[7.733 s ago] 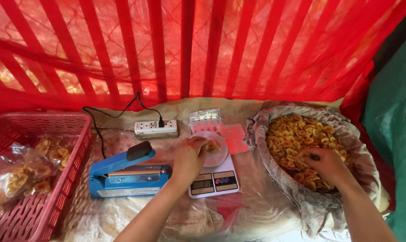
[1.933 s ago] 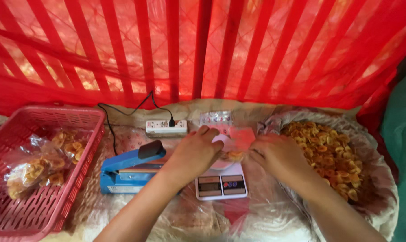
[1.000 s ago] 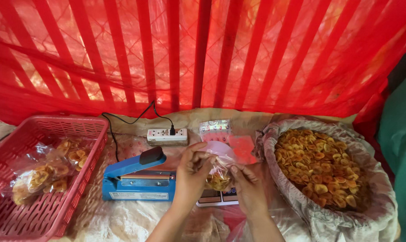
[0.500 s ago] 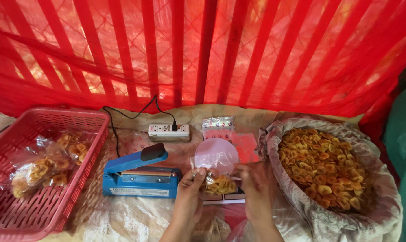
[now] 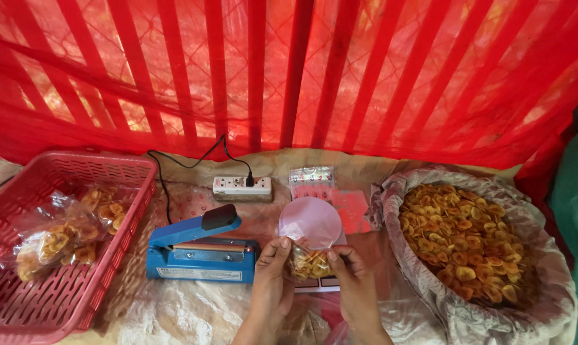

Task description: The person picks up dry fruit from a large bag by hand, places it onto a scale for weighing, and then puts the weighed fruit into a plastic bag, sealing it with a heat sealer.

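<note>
Chip-filled clear bag [image 5: 309, 260] sits pinched between both hands just right of the blue heat sealer [image 5: 199, 252], held over a small white scale whose edge shows beneath it. Left hand [image 5: 271, 284] grasps the bag's left upper edge with thumb and fingers closed on the plastic; right hand [image 5: 355, 287] grips the right upper edge the same way, so the mouth is drawn between them. Behind the bag, a pink round lid or dish [image 5: 311, 222] stands just right of the sealer, and farther right of it lies the big lined sack of yellow chips [image 5: 468, 239]. A white power strip [image 5: 242, 186] lies behind the sealer, and a red basket [image 5: 59, 300] with packed bags rests to the sealer's left. The bag looks only lightly held at its top; if either pinch slips, it could tip and spill chips onto the scale. Stray chips or crumbs near the mouth could likewise spoil a clean closure.
</note>
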